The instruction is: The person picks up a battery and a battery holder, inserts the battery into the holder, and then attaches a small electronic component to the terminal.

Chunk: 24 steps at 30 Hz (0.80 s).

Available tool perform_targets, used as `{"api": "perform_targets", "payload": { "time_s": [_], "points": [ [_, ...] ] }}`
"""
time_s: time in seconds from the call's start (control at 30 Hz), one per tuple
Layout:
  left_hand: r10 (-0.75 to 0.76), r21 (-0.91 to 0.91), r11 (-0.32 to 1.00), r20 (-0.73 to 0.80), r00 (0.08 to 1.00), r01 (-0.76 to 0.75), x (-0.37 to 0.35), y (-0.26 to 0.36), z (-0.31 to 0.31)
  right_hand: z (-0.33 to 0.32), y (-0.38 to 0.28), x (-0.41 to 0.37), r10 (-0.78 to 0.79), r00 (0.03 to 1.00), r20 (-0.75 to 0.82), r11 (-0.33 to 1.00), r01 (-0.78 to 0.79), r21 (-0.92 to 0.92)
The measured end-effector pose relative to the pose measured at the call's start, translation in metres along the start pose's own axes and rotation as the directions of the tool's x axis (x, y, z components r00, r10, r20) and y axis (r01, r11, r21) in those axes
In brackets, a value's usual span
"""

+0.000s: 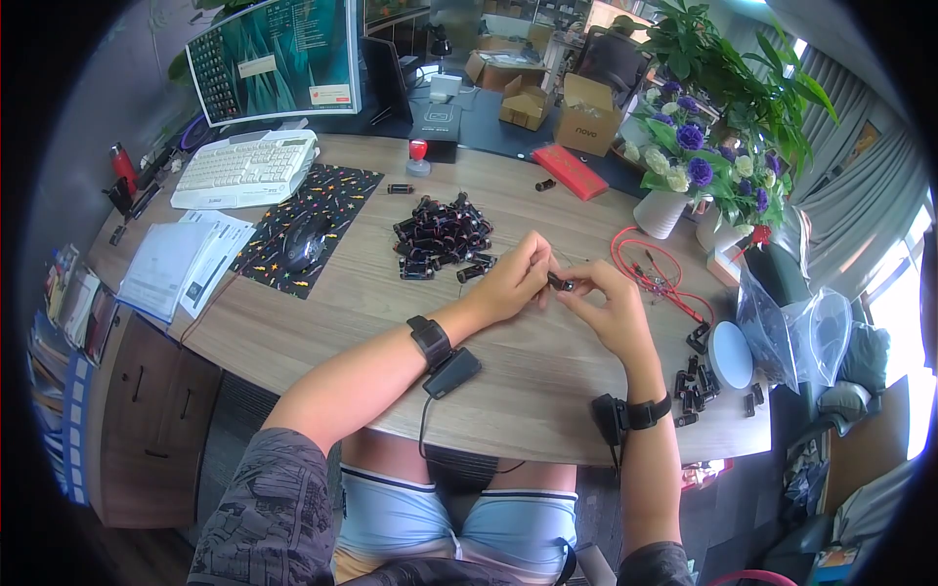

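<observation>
My left hand [520, 280] and my right hand [608, 301] meet above the middle of the desk. Between their fingertips is a small black cylindrical part [560, 282], pinched from both sides. Its exact kind is too small to make out. Just left of my left hand lies a heap of similar small black parts [442, 232], some with reddish edges. Another group of these black parts [696, 389] is scattered on the desk's right end, below my right hand. A coiled red cable [653, 269] with thin leads rests to the right of my right hand.
A white keyboard [246, 168], a black mouse [307, 244] and papers [186, 259] occupy the left side. At the back stand a red-topped stamp [418, 156] and a red packet [570, 172]. Flower vases [660, 212], a pale blue round lid [731, 355] and plastic bags [791, 332] are on the right.
</observation>
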<state>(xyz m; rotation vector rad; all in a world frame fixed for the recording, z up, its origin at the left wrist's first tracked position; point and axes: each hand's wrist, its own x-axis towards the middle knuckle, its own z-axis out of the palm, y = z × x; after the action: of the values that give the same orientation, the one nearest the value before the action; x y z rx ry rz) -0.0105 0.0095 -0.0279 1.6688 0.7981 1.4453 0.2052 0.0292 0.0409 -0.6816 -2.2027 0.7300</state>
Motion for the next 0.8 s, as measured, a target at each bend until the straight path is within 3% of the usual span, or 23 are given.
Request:
{"api": "perform_targets", "payload": {
  "time_s": [0.47,0.6,0.8],
  "points": [
    [0.043,-0.031,0.999,-0.061,0.997,-0.045,0.001,-0.008,-0.001,-0.002,0.001,-0.001,0.017,1.000,0.023,1.000,-0.018,0.023],
    [-0.016,-0.049,0.999,-0.029,0.999,0.014,0.000,-0.002,-0.002,-0.003,0.003,-0.001,0.016,1.000,0.020,0.999,-0.017,0.032],
    [-0.037,-0.185,0.982,-0.004,0.999,0.036,-0.001,0.012,0.001,-0.003,0.006,-0.001,0.024,0.999,-0.022,0.999,-0.023,0.049]
  ]
}}
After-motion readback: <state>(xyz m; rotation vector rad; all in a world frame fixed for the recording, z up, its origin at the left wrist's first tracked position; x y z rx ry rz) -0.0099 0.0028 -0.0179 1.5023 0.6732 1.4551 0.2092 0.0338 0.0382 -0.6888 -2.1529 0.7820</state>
